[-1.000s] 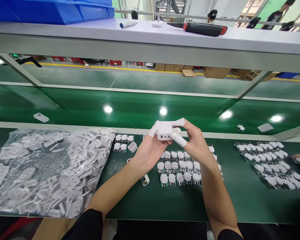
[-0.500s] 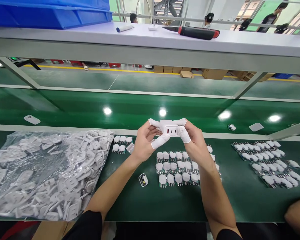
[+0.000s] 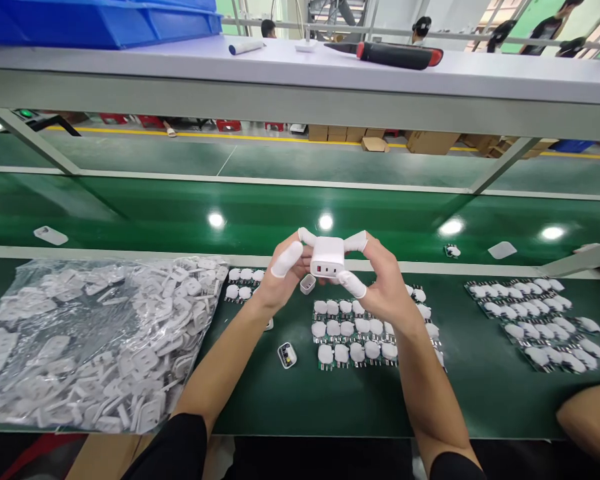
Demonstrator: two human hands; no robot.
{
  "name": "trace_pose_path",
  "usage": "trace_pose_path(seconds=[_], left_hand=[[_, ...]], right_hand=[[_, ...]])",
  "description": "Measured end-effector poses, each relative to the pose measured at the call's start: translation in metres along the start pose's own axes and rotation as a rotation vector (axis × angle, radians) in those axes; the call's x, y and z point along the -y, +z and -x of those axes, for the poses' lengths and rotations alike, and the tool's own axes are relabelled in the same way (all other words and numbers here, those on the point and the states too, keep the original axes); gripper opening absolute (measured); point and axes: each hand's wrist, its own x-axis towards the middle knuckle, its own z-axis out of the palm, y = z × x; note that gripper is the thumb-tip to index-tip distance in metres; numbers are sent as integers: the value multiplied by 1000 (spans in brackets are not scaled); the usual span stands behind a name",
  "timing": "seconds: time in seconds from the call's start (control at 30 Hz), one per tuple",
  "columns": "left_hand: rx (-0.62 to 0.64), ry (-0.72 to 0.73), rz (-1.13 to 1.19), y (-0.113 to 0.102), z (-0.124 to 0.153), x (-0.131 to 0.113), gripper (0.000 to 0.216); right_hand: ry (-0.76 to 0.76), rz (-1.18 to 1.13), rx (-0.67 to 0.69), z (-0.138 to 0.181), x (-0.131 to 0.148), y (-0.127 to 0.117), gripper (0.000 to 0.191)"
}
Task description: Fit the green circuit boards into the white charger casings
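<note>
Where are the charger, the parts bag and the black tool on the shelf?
charger [image 3: 327, 255]: head view, on its white front face above the ports.
parts bag [image 3: 95, 340]: head view, on the clear plastic over the white parts.
black tool [image 3: 397, 55]: head view, on the middle of its black body.

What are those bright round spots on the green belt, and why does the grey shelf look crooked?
Head view: the spots are probably overhead lamps mirrored in the glossy conveyor belt; the shelf slants, likely from wide-lens distortion; the white charger between the left hand and right hand is sharp; the plastic bag glints mildly.
</note>
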Motion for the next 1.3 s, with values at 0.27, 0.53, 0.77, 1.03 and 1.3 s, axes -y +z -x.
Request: trace_pose_path(seconds=[0.27, 0.53, 0.77, 1.03, 1.3], left_hand=[[11, -153, -170, -33, -14, -16, 46], [-409, 227, -553, -107, -43, 16, 44], [-539, 34, -947, -200, -46, 51, 31], [-636, -28, -1035, -225, -41, 72, 40], [-679, 333, -991, -208, -45, 26, 30]], right_hand=[[-202, 308, 148, -1, -22, 10, 43], [-143, 300, 60, 0, -25, 2, 57], [-119, 318, 205, 1, -19, 17, 24], [-93, 334, 599, 8, -12, 65, 18], [-77, 359, 826, 34, -8, 135, 9]])
